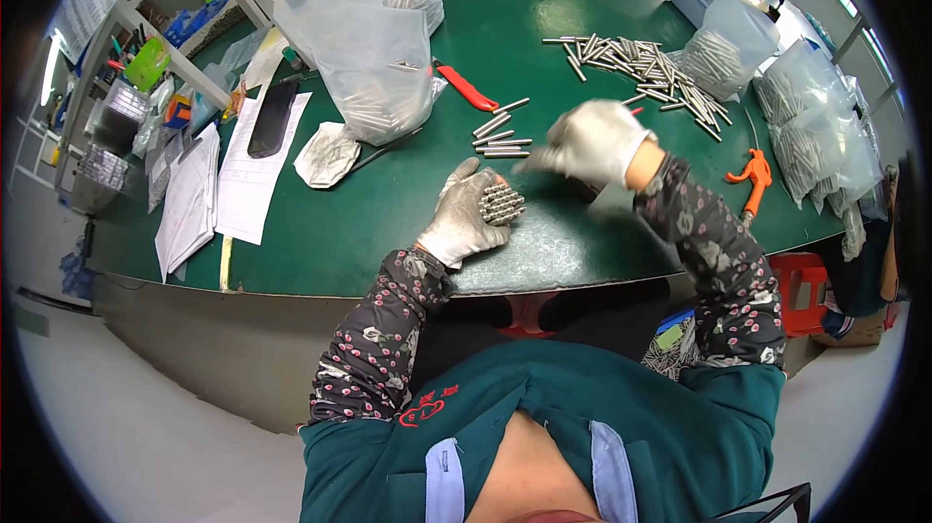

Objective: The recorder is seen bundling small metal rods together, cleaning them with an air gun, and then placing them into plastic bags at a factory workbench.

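On the green table, left hand grips a pin bundle, ends facing up-right.

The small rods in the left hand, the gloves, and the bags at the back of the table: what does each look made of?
Rods: probably metal, bare silvery grey with bright glints, like the loose pile.
Gloves on left hand and right hand: seemingly knitted fabric, matte whitish grey, smudged; the right one is blurred.
Bags: thin clear plastic film, translucent and creased, with rods showing through.
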A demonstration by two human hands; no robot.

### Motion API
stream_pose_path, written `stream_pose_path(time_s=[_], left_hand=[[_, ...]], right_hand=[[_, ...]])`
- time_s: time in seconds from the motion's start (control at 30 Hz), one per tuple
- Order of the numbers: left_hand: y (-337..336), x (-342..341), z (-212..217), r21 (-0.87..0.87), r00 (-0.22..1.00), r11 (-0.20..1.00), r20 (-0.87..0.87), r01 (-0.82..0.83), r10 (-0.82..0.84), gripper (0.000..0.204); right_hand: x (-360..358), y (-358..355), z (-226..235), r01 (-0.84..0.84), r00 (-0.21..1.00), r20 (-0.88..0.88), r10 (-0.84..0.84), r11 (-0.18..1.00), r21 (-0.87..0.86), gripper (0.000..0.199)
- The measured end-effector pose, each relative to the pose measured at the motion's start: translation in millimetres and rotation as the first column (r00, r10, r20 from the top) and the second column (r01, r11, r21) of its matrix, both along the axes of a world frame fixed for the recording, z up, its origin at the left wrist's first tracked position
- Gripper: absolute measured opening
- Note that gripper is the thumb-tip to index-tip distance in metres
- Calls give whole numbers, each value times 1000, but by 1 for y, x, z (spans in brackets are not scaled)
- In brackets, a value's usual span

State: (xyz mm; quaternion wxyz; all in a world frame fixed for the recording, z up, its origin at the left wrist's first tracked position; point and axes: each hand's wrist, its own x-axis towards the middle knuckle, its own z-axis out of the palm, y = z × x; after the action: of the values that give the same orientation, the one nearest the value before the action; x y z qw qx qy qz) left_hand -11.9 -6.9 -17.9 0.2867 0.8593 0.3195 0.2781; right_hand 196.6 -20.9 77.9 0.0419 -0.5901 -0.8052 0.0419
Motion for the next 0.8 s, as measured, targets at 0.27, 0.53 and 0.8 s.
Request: stream_pose_path(time_s=[0.27, 0.53, 0.8], left_hand=[[-5, 4, 17, -228, 982, 973, -187, -18, -25, 54], [0, 1, -5, 38, 999, 998, -2, -53, 54, 48], [2, 1, -7, -319, 978, 948, 197, -4, 70, 46]], right_hand=[[7, -10, 10, 257, 938, -215, -271, 962, -94, 57], [-30, -65, -40, -31, 301, -765, -570, 795, -605, 53], [-47, -56, -52, -38, 93, -798, -595, 799, -600, 41]])
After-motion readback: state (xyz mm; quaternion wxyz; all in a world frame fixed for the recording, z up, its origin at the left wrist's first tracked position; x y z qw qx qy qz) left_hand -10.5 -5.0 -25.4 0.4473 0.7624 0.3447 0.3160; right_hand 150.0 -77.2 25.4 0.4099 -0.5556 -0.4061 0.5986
